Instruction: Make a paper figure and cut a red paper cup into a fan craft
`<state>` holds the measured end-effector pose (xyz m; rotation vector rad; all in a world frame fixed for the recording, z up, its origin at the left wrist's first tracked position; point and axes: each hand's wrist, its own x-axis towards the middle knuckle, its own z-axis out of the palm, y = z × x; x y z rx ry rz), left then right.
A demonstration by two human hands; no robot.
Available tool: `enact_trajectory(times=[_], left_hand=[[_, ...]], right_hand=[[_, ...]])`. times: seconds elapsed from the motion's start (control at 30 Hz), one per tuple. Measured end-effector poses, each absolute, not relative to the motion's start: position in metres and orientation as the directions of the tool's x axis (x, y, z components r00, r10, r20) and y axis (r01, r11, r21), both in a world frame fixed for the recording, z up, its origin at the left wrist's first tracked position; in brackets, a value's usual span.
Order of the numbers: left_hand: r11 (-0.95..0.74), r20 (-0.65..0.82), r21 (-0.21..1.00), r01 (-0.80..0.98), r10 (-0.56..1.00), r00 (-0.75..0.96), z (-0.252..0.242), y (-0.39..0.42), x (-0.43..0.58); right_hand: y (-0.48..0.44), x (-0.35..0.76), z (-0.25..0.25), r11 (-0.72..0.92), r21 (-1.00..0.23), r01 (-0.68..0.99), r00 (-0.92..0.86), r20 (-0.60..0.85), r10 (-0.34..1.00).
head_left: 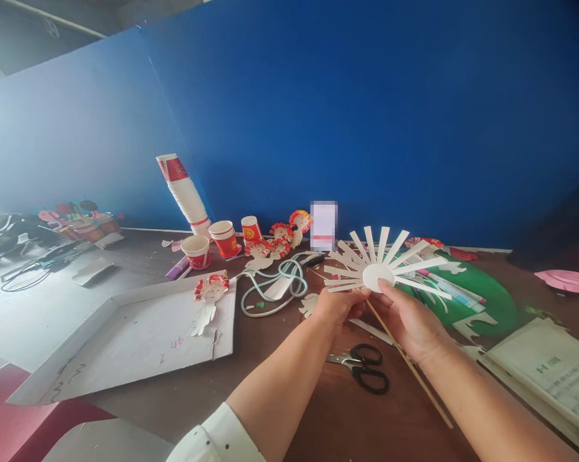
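A white paper cup cut into strips fans out like a flower around its round base. My right hand grips it from the right, thumb on the base. At its lower left, my left hand has its fingers closed at the cup's edge beside a thin wooden stick. The stick slants from behind the cup down to the lower right, passing beneath my right hand. Black-handled scissors lie on the brown table just below my hands.
A white box lid with a paper figure lies left. Behind it stand stacked paper cups and red cups. A pale coiled cable lies mid-table. Right are a green disc with markers, and a book.
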<state>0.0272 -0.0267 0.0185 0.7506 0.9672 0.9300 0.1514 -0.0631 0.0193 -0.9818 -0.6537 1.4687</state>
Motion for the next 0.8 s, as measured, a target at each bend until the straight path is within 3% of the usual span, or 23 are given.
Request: enact_trajectory(times=[0.63, 0.8], left_hand=[[0.386, -0.305, 0.853, -0.352, 0.915, 0.263, 0.013, -0.023, 0.028], [0.37, -0.283, 0.868, -0.332, 0.917, 0.281, 0.017, -0.026, 0.026]], right_hand=[[-0.065, 0.144, 0.025, -0.032, -0.887, -0.461, 0.163, -0.12, 0.979], [-0.063, 0.148, 0.022, -0.081, -0.874, -0.48, 0.15, -0.173, 0.973]])
